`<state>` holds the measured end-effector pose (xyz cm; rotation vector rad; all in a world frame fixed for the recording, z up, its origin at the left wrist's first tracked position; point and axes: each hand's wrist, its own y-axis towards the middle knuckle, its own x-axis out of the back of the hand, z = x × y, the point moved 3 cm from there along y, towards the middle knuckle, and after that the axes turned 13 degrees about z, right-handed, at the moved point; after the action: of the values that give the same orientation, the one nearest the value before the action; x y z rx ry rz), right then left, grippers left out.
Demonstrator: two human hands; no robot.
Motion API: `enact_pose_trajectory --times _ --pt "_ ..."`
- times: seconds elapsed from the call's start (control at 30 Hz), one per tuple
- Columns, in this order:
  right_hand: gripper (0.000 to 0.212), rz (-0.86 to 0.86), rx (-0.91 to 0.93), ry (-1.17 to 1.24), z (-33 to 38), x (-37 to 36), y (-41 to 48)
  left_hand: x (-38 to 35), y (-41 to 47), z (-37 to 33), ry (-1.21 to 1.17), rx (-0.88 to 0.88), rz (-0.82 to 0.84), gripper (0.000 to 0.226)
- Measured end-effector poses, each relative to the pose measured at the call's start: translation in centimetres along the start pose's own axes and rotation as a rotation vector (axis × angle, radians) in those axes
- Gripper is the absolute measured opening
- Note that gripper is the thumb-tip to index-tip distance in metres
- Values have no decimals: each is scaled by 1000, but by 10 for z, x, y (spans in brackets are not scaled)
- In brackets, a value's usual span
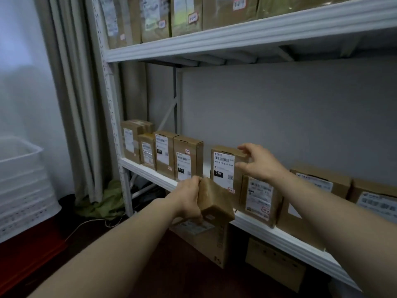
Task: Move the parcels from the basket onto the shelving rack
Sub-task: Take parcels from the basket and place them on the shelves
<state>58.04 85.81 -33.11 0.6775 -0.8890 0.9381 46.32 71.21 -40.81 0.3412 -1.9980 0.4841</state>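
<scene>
Shelving step: L hand (189,200) grips small parcel (216,201); R hand (261,163), fingers spread, touches upright box (224,168). Next: slot into shelf (268,231) gap.

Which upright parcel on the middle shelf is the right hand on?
The parcel with the black 010 tag standing just right of the gap in the row; the right hand touches its top right corner.

The left hand (189,198) grips a brown parcel (214,201) just before the shelf (150,173), where the right hand (260,162) touches an upright parcel (223,168).
</scene>
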Motion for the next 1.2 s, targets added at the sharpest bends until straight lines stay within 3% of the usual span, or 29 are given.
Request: enact_pose_trajectory --times 0.1,0.23,0.37,0.43,0.6,0.8,1.2 --pt "70 -30 -85 -168 3 -7 49 25 32 22 245 -99 -12 98" --pt "87 95 -290 -447 -4 -21 105 51 67 51 365 -166 44 107" --pt "66 221 -392 -519 -8 -24 132 60 84 75 483 -165 165 110" --pt "56 239 -388 -536 -10 -26 135 56 89 83 534 -168 220 110" --pt "55 242 -358 -449 -18 -33 139 27 97 89 475 -148 315 109" --pt "51 202 -301 -439 -11 -44 148 6 92 83 416 -156 300 94" --pt "48 199 -281 -460 -2 -54 169 1 97 92 433 -103 316 99"
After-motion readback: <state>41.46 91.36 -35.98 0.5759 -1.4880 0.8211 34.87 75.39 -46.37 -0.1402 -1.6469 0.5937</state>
